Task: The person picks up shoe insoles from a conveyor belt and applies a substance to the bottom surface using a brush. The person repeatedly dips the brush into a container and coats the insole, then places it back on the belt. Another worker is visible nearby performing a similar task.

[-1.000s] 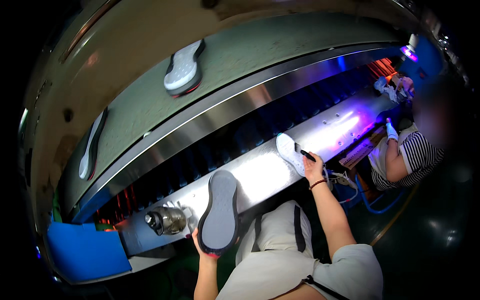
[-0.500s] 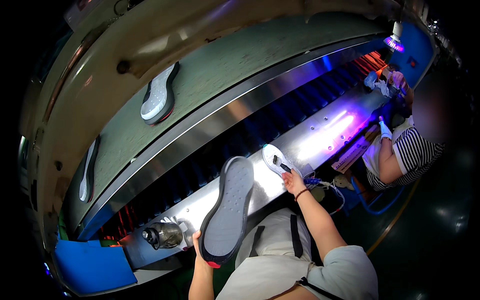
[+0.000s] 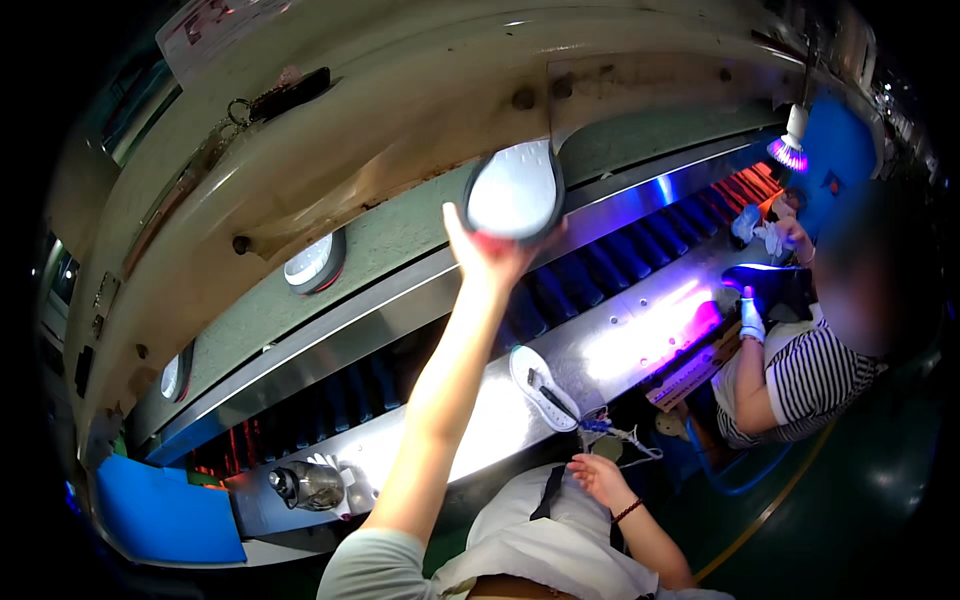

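Observation:
My left hand (image 3: 495, 252) is stretched far forward, gripping the red-tipped end of a grey and white shoe sole (image 3: 515, 190). That sole is over the green conveyor belt (image 3: 425, 218), its far end under the machine's pale hood. Two similar soles lie on the belt to the left, a white-topped sole (image 3: 312, 262) and a darker-edged sole (image 3: 175, 375). Near my lap, my right hand (image 3: 600, 478) is empty, fingers loosely bent and apart. Just beyond it a white sole-shaped piece (image 3: 532, 370) rests on the metal ledge, with a black-handled brush (image 3: 556, 400) lying on it.
A dark bottle (image 3: 310, 486) stands on the ledge (image 3: 480, 430) at left. Cables (image 3: 610, 430) bunch at its front edge. At right, a co-worker in a striped sleeve (image 3: 820, 380) handles a dark shoe piece (image 3: 770, 285) under a purple lamp (image 3: 788, 150). The hood (image 3: 400, 110) overhangs the belt.
My left hand has carried the sole from above the ledge forward to the belt. My right hand has let go of the brush and drawn back toward my lap.

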`<state>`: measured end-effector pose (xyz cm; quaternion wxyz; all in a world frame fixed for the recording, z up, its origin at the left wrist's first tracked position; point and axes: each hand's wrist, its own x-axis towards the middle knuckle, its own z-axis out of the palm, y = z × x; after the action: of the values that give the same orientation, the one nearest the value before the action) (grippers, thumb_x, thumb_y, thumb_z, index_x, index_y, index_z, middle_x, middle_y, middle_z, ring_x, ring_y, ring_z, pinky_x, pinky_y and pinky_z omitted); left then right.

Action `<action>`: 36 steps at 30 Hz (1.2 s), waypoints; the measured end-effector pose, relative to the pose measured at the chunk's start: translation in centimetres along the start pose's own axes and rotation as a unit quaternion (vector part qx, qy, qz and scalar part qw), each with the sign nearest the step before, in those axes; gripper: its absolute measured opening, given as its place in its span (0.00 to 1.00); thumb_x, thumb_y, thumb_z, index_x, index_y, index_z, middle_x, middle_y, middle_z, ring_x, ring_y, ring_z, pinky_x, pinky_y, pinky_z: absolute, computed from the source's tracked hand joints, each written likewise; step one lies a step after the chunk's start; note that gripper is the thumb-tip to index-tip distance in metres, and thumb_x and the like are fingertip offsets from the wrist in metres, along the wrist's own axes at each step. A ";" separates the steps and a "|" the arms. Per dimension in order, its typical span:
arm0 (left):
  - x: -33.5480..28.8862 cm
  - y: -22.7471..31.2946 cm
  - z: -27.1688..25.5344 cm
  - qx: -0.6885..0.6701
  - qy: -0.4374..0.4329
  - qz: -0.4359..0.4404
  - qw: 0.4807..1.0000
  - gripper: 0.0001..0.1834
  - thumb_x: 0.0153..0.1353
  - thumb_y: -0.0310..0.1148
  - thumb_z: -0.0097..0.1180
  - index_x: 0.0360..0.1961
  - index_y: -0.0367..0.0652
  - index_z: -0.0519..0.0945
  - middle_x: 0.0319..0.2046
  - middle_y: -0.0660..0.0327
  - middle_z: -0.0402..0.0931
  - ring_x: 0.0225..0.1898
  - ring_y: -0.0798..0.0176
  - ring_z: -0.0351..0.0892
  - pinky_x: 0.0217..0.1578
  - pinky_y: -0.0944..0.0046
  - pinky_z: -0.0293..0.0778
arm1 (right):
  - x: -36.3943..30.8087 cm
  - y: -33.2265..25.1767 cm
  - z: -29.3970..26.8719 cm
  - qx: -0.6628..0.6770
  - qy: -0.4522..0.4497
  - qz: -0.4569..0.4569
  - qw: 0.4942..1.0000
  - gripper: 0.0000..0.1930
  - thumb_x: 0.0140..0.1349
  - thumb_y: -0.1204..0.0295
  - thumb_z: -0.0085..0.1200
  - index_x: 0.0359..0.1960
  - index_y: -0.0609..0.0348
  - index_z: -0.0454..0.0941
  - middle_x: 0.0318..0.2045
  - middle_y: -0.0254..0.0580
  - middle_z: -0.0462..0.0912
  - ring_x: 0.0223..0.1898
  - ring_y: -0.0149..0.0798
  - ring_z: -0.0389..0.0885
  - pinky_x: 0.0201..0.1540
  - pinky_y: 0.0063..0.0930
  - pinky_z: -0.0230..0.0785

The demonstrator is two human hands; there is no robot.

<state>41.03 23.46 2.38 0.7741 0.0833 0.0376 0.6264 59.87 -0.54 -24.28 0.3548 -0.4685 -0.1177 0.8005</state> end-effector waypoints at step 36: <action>-27.2 3.6 -27.5 0.883 0.070 -0.306 0.349 0.27 0.53 0.45 0.45 0.52 0.42 0.64 0.45 0.49 0.69 0.47 0.51 0.68 0.46 0.55 0.65 | 6.1 4.8 7.5 -0.472 -0.167 -0.014 0.865 0.11 0.55 0.67 0.51 0.30 0.66 0.75 0.25 0.36 0.78 0.27 0.25 0.75 0.30 0.16 0.67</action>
<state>27.27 -0.13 -25.29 0.3860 0.6570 0.6460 -0.0456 49.50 1.20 -26.84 0.0776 -0.4379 -0.5458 0.7102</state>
